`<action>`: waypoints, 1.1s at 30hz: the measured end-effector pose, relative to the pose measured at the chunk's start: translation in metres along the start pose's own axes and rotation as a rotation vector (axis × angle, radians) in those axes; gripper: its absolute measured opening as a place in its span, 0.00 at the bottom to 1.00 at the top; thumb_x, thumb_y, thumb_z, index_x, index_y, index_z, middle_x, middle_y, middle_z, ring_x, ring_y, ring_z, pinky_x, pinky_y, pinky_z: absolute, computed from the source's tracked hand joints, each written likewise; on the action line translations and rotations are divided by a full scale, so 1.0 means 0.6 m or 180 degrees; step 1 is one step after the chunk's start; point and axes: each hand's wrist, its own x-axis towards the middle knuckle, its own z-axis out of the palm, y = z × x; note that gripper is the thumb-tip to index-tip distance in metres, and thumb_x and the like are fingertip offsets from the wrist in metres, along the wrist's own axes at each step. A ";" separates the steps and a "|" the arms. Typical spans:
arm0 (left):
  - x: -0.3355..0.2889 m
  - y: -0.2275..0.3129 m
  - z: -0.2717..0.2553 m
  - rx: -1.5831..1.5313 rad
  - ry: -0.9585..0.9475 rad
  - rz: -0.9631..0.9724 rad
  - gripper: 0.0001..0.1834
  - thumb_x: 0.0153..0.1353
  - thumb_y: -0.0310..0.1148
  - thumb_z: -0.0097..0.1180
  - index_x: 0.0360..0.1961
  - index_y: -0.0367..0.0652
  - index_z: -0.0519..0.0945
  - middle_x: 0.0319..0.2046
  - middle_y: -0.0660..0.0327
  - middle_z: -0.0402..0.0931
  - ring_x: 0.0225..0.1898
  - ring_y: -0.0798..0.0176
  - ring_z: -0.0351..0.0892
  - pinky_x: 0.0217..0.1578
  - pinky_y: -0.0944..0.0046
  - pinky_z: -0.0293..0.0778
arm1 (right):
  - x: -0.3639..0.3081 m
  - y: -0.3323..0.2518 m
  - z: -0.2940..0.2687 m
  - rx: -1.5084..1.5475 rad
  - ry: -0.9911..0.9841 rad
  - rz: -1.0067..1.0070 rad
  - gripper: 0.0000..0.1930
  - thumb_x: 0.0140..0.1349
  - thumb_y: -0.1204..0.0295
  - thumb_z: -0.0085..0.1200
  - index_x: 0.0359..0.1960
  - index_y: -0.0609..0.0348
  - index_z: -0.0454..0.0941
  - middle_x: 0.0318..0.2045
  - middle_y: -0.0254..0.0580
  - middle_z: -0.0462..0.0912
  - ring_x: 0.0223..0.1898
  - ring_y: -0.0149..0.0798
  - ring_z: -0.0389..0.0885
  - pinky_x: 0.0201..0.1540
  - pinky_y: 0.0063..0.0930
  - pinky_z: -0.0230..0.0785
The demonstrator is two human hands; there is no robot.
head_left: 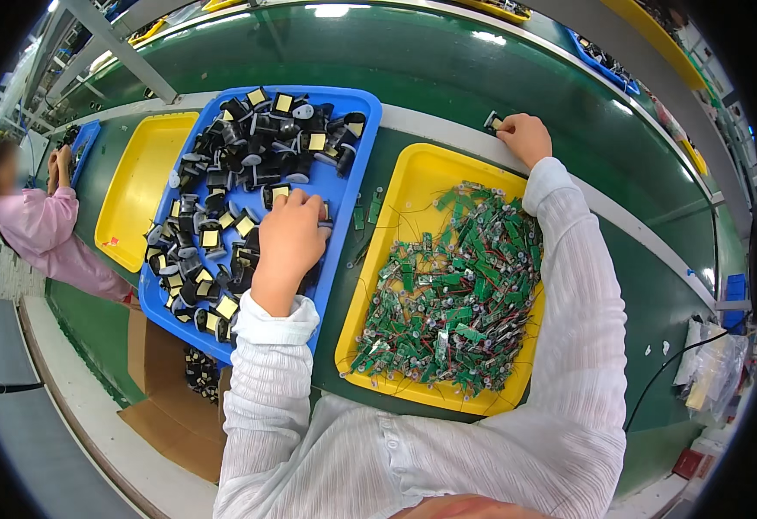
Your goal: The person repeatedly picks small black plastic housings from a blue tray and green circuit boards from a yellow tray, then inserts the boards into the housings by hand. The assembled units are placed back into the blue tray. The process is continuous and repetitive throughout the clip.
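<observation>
My left hand [292, 238] reaches into a blue tray [368, 130] heaped with small black cylindrical parts that have grey round ends and pale-yellow square pads. Its fingers are curled round one black part with a yellow pad [281, 191] at the tray's middle; the fingertips partly hide it. My right hand [527, 138] is stretched out over the green belt [421, 65], beyond the yellow tray. Between its thumb and fingers it pinches a similar small black part [491, 122]. Under my right arm, the yellow tray [385, 208] holds a pile of green circuit boards [465, 294] with thin wires.
A few green boards [366, 210] lie between the trays. Farther left are another yellow tray [127, 199] and a co-worker in a pink sleeve [45, 221]. An open cardboard box [166, 406] stands below the blue tray. Plastic bags [709, 368] hang at right beside a black cable [664, 368].
</observation>
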 end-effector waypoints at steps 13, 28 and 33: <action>0.006 0.017 -0.016 -0.0935 0.1171 -0.0169 0.10 0.52 0.34 0.53 0.33 0.41 0.74 0.29 0.56 0.75 0.28 0.56 0.76 0.29 0.62 0.71 | -0.231 -0.188 -0.048 0.0572 -0.1098 -0.2813 0.08 0.40 0.75 0.61 0.26 0.53 0.78 0.29 0.36 0.72 0.38 0.41 0.71 0.40 0.32 0.64; -0.030 0.102 -0.025 -0.4980 -0.0266 0.0473 0.11 0.60 0.27 0.48 0.43 0.36 0.71 0.36 0.62 0.72 0.38 0.70 0.72 0.36 0.70 0.71 | -0.306 -0.217 -0.109 0.4936 -0.1275 -0.0381 0.06 0.56 0.77 0.53 0.33 0.61 0.69 0.33 0.39 0.77 0.32 0.32 0.78 0.36 0.23 0.69; -0.055 0.124 -0.027 -0.4983 -0.0620 0.0876 0.15 0.57 0.26 0.52 0.45 0.34 0.71 0.43 0.58 0.68 0.42 0.67 0.71 0.43 0.68 0.70 | -0.339 -0.233 -0.104 0.5056 -0.0639 -0.0347 0.07 0.56 0.79 0.52 0.35 0.66 0.69 0.32 0.39 0.77 0.35 0.29 0.78 0.40 0.20 0.71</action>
